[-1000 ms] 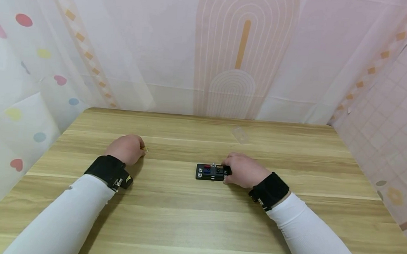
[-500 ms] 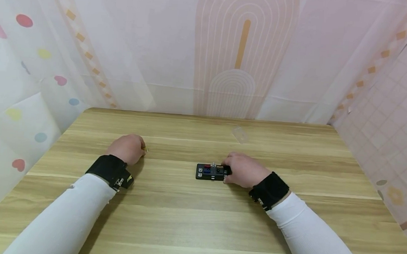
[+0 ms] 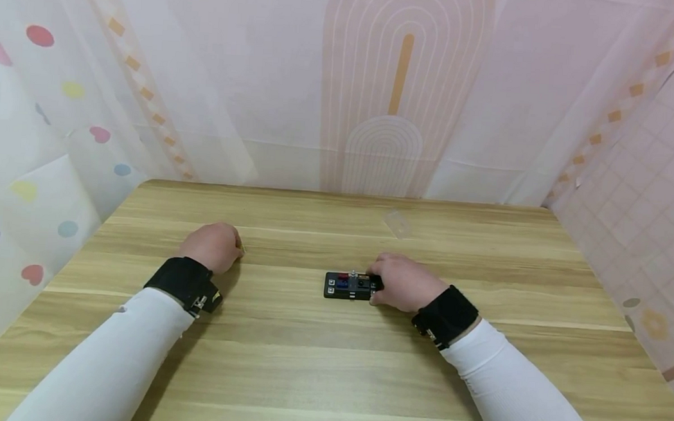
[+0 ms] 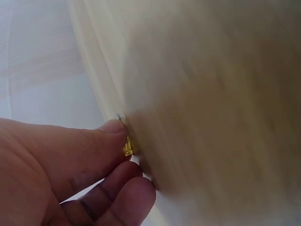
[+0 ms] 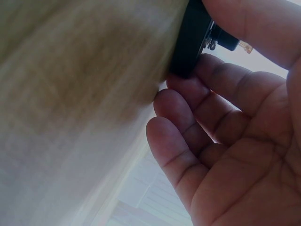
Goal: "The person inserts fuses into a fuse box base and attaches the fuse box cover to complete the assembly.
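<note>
My left hand (image 3: 214,247) rests on the wooden table (image 3: 304,363), left of centre, with its fingers curled. In the left wrist view this hand (image 4: 70,169) pinches a small yellow piece (image 4: 128,147) with a metal tip between thumb and fingers, against the tabletop. My right hand (image 3: 403,282) grips the right end of a small black block (image 3: 345,286) with red and blue inserts and a metal stud on top. In the right wrist view the thumb lies over the block (image 5: 190,42) and the fingers (image 5: 188,113) curl at its edge.
A small clear plastic piece (image 3: 397,222) lies on the table beyond the right hand. Patterned curtains close in the table at the back (image 3: 401,111), the left (image 3: 22,152) and the right (image 3: 653,159). Both forearms wear white sleeves and black wrist straps.
The left hand has shifted very slightly, so the yellow piece shows less in the head view. The right hand and the block have stayed put.
</note>
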